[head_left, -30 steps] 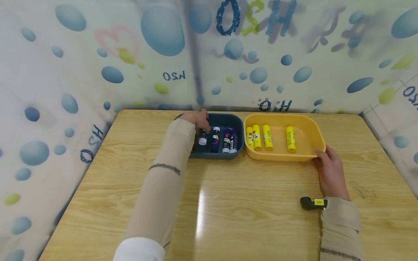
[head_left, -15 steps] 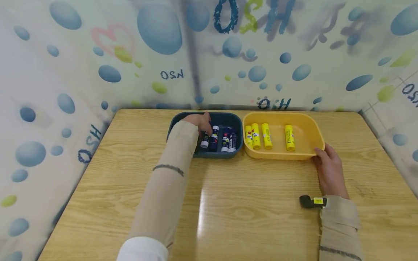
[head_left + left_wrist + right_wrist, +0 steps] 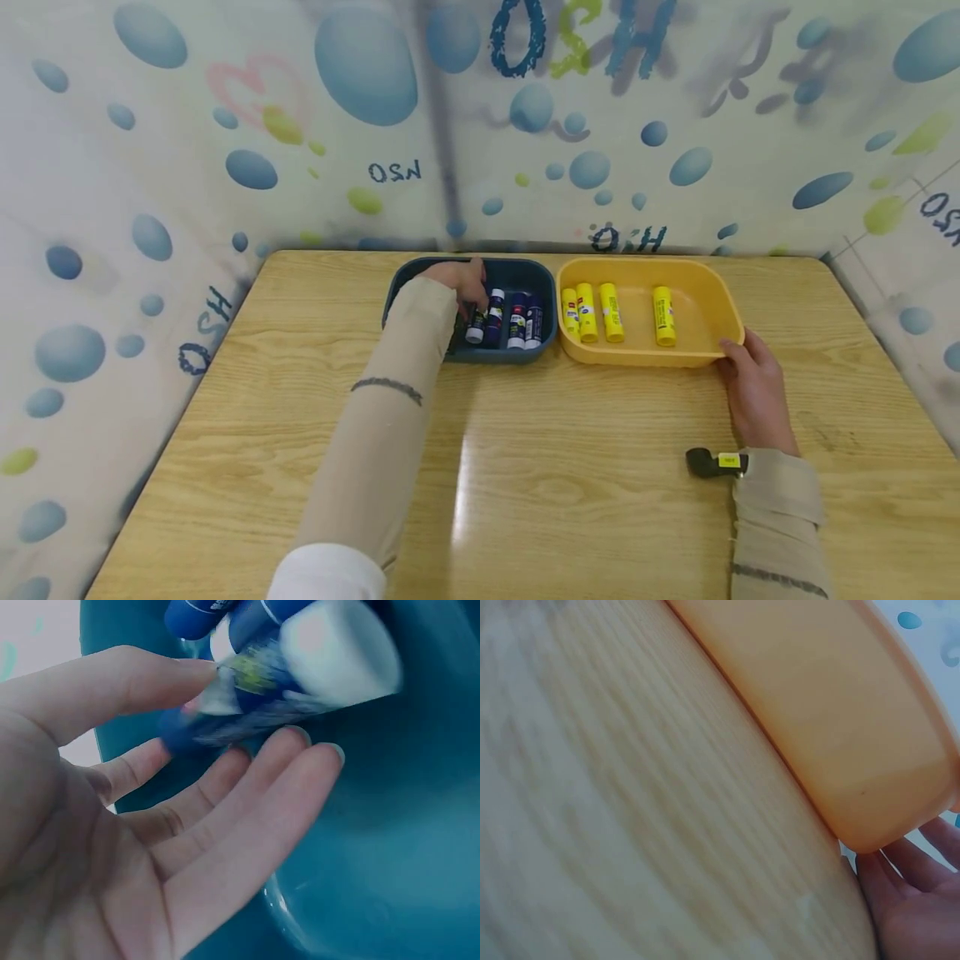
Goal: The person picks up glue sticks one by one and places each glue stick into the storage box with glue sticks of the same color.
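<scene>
In the head view my left hand (image 3: 461, 282) reaches into a dark blue plastic bin (image 3: 498, 357). It holds a dark blue glue stick (image 3: 255, 690) with a white end; the left wrist view has this stick, blurred, between thumb and fingers. Right beside it in the bin lies another dark glue stick (image 3: 494, 318), and a pair (image 3: 517, 321) lies farther right. My right hand (image 3: 759, 392) grips the near right corner of a yellow bin (image 3: 645, 357), thumb on the rim. The right wrist view shows its fingers against the bin's outer wall (image 3: 855, 750).
Several yellow glue sticks (image 3: 612, 313) lie inside the yellow bin, one (image 3: 664, 317) apart from the others. Both bins stand side by side at the back of a wooden table (image 3: 570, 483), close to a patterned backdrop (image 3: 300, 200). My left forearm hides part of the blue bin.
My left hand has shifted slightly right within the blue bin, bringing its glue stick nearer the others. My right hand keeps its place on the yellow bin.
</scene>
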Demonstrator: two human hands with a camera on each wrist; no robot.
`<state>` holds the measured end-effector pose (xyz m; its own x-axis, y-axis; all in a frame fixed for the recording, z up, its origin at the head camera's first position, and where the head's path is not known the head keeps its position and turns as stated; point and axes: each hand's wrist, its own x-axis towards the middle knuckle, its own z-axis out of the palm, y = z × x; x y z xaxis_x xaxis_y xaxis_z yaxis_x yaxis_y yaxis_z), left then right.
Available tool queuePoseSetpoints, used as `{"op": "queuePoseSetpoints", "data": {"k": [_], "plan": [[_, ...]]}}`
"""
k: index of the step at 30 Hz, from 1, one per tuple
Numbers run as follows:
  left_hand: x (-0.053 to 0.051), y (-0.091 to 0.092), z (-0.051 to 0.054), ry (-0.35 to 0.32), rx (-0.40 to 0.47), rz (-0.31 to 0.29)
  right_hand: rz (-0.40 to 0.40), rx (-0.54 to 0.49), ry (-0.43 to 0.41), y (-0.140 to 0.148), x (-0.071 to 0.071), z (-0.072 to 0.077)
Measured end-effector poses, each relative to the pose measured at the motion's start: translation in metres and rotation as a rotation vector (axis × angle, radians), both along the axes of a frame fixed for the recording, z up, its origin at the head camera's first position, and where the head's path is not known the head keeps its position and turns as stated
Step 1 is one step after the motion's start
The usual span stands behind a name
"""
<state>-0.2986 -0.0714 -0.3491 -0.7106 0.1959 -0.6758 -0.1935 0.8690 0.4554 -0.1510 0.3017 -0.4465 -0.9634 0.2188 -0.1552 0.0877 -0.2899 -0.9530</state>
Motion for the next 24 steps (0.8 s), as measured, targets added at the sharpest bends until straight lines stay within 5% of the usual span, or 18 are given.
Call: {"op": "queuePoseSetpoints", "data": {"k": [14,24], "plan": [[0.004,-0.004,0.007,0.068,-0.026,-0.017,0.002,-0.008,-0.007,0.001,-0.001,-0.001],[0.023,-0.005,0.017,0.187,-0.124,-0.214,-0.003,-0.011,-0.01,0.0,0.0,0.0]]}}
